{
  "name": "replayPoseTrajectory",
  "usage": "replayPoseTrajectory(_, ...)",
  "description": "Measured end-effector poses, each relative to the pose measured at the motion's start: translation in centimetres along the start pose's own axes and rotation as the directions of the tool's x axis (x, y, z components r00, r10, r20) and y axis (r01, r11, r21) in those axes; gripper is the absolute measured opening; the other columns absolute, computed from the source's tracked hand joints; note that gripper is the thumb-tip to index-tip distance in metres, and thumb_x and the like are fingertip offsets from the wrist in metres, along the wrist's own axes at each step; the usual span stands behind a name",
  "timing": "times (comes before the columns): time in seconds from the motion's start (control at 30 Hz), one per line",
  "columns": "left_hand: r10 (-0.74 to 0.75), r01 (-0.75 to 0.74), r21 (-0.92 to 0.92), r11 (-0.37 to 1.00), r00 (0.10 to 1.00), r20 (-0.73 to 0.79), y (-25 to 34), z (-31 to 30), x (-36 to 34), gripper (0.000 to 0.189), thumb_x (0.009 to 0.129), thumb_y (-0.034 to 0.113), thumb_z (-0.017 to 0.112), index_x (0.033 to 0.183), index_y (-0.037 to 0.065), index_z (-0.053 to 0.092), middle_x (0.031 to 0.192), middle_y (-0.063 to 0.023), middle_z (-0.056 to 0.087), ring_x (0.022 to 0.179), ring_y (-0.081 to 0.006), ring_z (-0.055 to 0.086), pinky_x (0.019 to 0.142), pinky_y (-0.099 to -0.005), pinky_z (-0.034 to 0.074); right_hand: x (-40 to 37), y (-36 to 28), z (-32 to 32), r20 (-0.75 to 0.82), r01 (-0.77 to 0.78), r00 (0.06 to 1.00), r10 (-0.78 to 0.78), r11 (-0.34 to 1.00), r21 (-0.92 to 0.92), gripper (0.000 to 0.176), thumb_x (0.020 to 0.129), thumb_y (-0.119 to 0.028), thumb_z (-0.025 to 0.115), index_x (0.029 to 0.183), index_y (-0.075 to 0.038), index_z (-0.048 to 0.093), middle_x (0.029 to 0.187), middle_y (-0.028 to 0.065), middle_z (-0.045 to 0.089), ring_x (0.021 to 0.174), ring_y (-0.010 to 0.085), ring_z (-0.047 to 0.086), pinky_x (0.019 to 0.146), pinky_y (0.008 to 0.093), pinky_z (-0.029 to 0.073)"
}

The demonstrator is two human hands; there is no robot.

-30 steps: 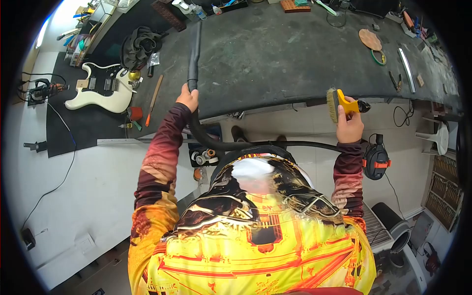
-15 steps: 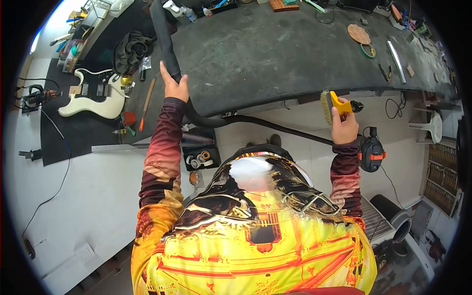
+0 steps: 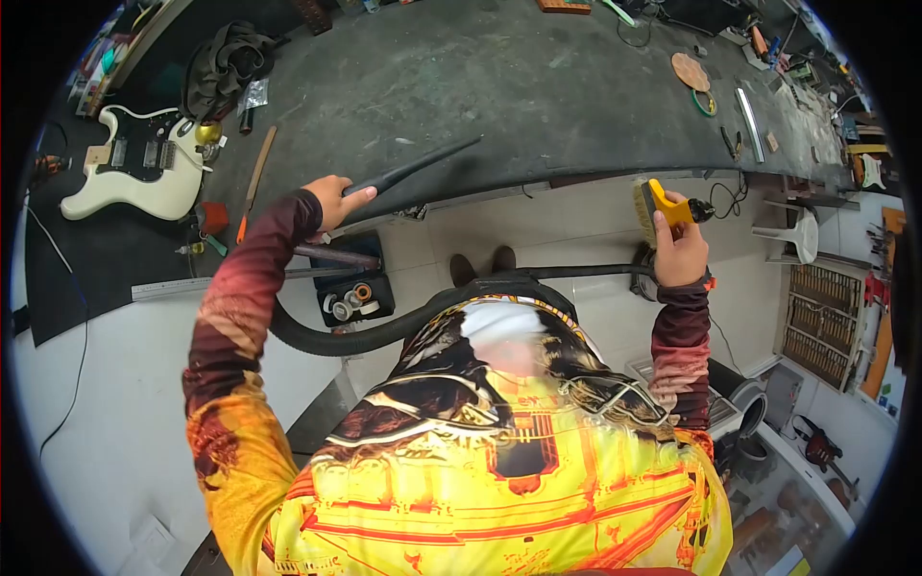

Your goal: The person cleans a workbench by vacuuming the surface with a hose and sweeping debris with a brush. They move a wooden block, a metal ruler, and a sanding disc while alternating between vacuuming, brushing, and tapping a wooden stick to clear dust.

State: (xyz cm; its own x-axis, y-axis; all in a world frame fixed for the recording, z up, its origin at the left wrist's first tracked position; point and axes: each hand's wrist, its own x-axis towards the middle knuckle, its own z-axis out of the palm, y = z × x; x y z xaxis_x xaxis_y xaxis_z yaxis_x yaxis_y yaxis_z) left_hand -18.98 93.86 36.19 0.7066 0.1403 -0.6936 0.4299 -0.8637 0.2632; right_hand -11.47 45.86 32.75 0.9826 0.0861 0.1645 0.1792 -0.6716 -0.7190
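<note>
My left hand [image 3: 333,200] is closed round a black vacuum hose nozzle [image 3: 423,165], whose narrow tip points right over the bench top's front part. From that hand the ribbed hose [image 3: 331,343] loops down past my waist, and a dark length continues right. In my right hand [image 3: 681,257] is a yellow-handled brush [image 3: 667,204] with pale bristles facing left. It hangs just in front of the bench's edge, and its handle has a black end.
The dark workbench [image 3: 384,86] spans ahead. On its left lie a white guitar body [image 3: 134,163], a file [image 3: 257,182] and a dark cloth bundle [image 3: 226,72]. A bin of tape rolls [image 3: 351,302] stands below. Farther right is a white stool [image 3: 802,233].
The nozzle has swung from pointing away to pointing right, and my left hand has come lower and left. The hose now loops nearer my body. My right hand still holds the brush.
</note>
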Motion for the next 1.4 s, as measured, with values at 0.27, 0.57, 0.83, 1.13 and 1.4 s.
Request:
replayPoseTrajectory(0.27, 0.027, -0.090, 0.275, 0.957, 0.974, 0.224, 2.7, -3.1, 5.3, 0.078, 0.092, 0.064, 0.036, 0.095, -0.010, 0.059, 0.056, -0.0155, 0.057, 0.044, -0.0262, 0.060, 0.043, -0.0388, 0.050, -3.5, -4.5, -0.6, 0.003, 0.006, 1.000, -0.006, 0.992, -0.123, 0.031, 0.089, -0.015, 0.064, 0.120, -0.015, 0.058, 0.076, 0.0068, 0.063, 0.062, 0.0127, 0.060, 0.061, 0.0262, 0.047)
replayPoseTrajectory(0.57, -0.080, -0.063, 0.472, 0.880, 0.957, 0.279, 7.5, -5.7, 6.2, 0.072, 0.095, 0.059, 0.033, 0.104, -0.009, 0.057, 0.084, -0.0238, 0.064, 0.057, -0.0300, 0.066, 0.052, -0.0407, 0.055, -4.1, -5.4, -0.1, -0.036, 0.033, 0.999, -0.035, 0.998, -0.049, 0.030, 0.090, -0.012, 0.063, 0.119, -0.012, 0.059, 0.081, 0.0060, 0.064, 0.066, 0.0098, 0.058, 0.064, 0.0242, 0.047)
replayPoseTrajectory(0.83, 0.136, -0.058, 0.670, 0.740, 0.989, -0.065, 8.7, -4.0, 3.8, 0.050, 0.095, 0.054, 0.040, 0.119, 0.013, 0.058, 0.100, -0.0117, 0.069, 0.096, -0.0300, 0.066, 0.079, -0.0439, 0.053, 0.6, -5.7, 2.3, 0.053, 0.048, 0.998, -0.045, 0.998, -0.045, 0.030, 0.089, -0.012, 0.063, 0.119, -0.014, 0.060, 0.078, 0.0086, 0.065, 0.064, 0.0121, 0.061, 0.063, 0.0255, 0.048)
replayPoseTrajectory(1.13, 0.001, -0.026, 0.691, 0.722, 0.999, 0.036, 12.5, -7.5, 6.3, 0.056, 0.091, 0.060, 0.044, 0.118, 0.014, 0.062, 0.103, -0.0100, 0.069, 0.098, -0.0286, 0.066, 0.082, -0.0448, 0.052, 9.7, -5.4, 6.4, 0.265, 0.128, 0.955, -0.136, 0.991, 0.047, 0.029, 0.087, -0.012, 0.063, 0.116, -0.017, 0.060, 0.077, 0.0112, 0.065, 0.061, 0.0189, 0.064, 0.061, 0.0281, 0.049)
replayPoseTrajectory(1.4, -0.145, 0.109, 0.735, 0.669, 0.989, -0.015, 15.4, -13.2, 10.9, 0.056, 0.089, 0.059, 0.047, 0.115, 0.013, 0.065, 0.107, -0.0111, 0.068, 0.103, -0.0286, 0.064, 0.088, -0.0435, 0.049, 16.5, -4.0, 7.8, 0.343, 0.133, 0.926, -0.157, 0.987, 0.093, 0.030, 0.087, -0.012, 0.064, 0.116, -0.017, 0.060, 0.078, 0.0123, 0.066, 0.062, 0.0231, 0.065, 0.062, 0.0296, 0.049)
